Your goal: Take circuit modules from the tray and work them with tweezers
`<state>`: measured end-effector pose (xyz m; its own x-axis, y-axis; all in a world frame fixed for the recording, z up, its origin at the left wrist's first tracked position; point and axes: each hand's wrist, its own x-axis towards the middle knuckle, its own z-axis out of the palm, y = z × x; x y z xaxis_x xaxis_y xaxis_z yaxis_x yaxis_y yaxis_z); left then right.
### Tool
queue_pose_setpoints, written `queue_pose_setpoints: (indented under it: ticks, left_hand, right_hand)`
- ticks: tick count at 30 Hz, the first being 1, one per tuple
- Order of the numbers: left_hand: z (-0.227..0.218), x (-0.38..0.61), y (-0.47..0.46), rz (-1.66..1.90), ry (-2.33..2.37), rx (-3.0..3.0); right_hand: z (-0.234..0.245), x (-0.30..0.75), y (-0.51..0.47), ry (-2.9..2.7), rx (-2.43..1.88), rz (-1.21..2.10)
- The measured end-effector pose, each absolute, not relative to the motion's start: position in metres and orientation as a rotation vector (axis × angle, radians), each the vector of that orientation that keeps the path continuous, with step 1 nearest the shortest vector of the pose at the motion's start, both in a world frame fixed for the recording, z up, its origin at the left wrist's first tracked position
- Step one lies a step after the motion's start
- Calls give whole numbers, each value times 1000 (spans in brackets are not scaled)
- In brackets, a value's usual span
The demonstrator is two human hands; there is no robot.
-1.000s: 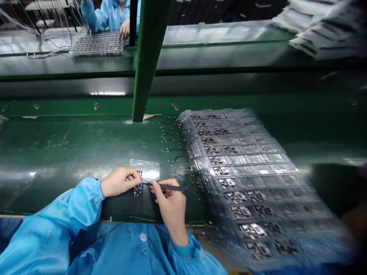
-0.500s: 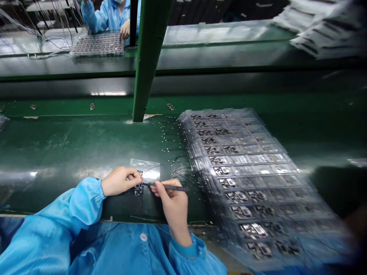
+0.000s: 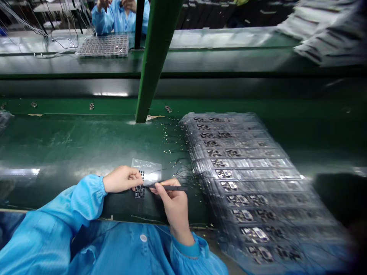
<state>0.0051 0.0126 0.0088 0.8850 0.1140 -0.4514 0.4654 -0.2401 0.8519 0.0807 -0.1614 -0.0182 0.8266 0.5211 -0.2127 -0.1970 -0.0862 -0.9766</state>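
My right hand (image 3: pixel 173 200) grips black tweezers (image 3: pixel 174 188), their tips pointing left toward my left hand (image 3: pixel 123 179). The left thumb and fingers are pinched together; what they hold, if anything, is too small to make out. Just under those fingertips is a small dark circuit board (image 3: pixel 139 192). Behind it on the green bench lies a clear plastic sheet (image 3: pixel 151 166) with a patch of small black squares (image 3: pixel 141 174), partly covered by my left fingers.
To the right stands a stack of clear blister trays (image 3: pixel 255 173) holding circuit boards, with thin black wires (image 3: pixel 177 160) hanging out leftward. A green post (image 3: pixel 155 57) rises ahead. Small parts (image 3: pixel 91 106) lie along the ledge. Across the line sits a co-worker in blue (image 3: pixel 116 17) behind another tray (image 3: pixel 103 46).
The view has shifted slightly. My two hands stay close together over the circuit board, tweezers still in the right. Across the line, the co-worker's hand has lifted off the tray.
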Motion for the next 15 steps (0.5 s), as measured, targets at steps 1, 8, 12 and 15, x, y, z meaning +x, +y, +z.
queue_pose_setpoints:
  ticks: [1,8,12,15]
  left_hand:
    - [8,5,13,-348,431,1809]
    - [9,5,13,-361,426,1832]
    - [10,6,13,-364,432,1847]
    - [10,5,13,-365,434,1850]
  right_hand:
    - [-18,81,-161,-273,-1551,607]
    - [-20,80,-163,-274,-1553,614]
    - [-22,80,-163,-259,-1542,637]
    - [-22,80,-163,-269,-1548,628]
